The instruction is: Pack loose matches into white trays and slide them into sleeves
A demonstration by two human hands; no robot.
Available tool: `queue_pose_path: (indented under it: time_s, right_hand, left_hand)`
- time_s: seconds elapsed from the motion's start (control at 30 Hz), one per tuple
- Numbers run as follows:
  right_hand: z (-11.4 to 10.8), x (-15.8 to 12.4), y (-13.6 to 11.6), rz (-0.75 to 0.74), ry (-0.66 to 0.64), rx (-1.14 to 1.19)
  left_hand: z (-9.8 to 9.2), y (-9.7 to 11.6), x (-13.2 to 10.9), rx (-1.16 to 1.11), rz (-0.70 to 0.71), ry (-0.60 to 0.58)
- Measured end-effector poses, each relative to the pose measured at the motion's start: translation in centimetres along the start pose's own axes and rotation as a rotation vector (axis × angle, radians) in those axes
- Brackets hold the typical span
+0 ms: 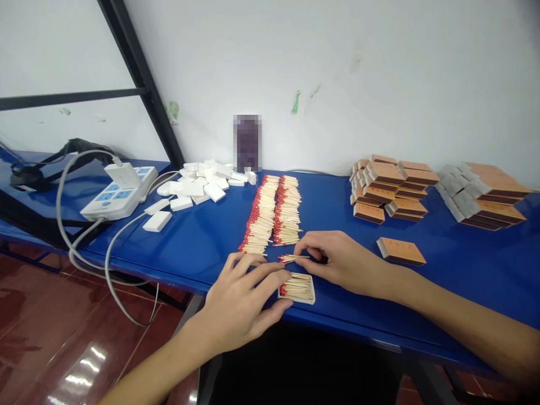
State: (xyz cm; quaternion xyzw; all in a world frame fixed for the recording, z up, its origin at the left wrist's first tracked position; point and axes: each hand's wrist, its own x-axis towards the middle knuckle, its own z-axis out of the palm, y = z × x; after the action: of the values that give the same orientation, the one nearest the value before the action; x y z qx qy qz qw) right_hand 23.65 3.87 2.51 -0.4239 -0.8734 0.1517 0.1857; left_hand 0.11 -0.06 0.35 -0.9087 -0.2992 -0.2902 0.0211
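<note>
An open white matchbox tray (297, 288) partly filled with red-tipped matches lies near the front edge of the blue table (202, 236). My left hand (242, 295) rests flat beside it, fingers spread, fingertips touching the tray's left side. My right hand (337, 261) pinches a small bundle of matches (290, 259) just above the tray. Two long rows of loose matches (274, 211) lie behind the hands.
A pile of empty white trays (202, 183) sits at the back left beside a power strip (120, 194) with grey cables. Stacks of orange matchbox sleeves (390, 188) and more boxes (485, 194) stand at the right. One single sleeve (400, 251) lies near my right wrist.
</note>
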Motion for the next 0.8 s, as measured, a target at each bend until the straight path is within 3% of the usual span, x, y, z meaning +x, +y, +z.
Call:
queue_pose_path:
  time_s: [0.27,0.5,0.8]
  right_hand:
    - [-0.9,-0.3,0.7,0.068,-0.142,0.000]
    - [-1.0,-0.9,1.4,-0.039,-0.115,-0.175]
    - [-2.1,-0.9,0.0,-0.017,-0.121,-0.050]
  left_hand:
    - [0.2,0.0,-0.2,-0.035,0.008,0.043]
    - [0.2,0.0,-0.1,-0.040,0.008,0.050]
    - [0.3,0.2,-0.2,-0.064,-0.042,0.095]
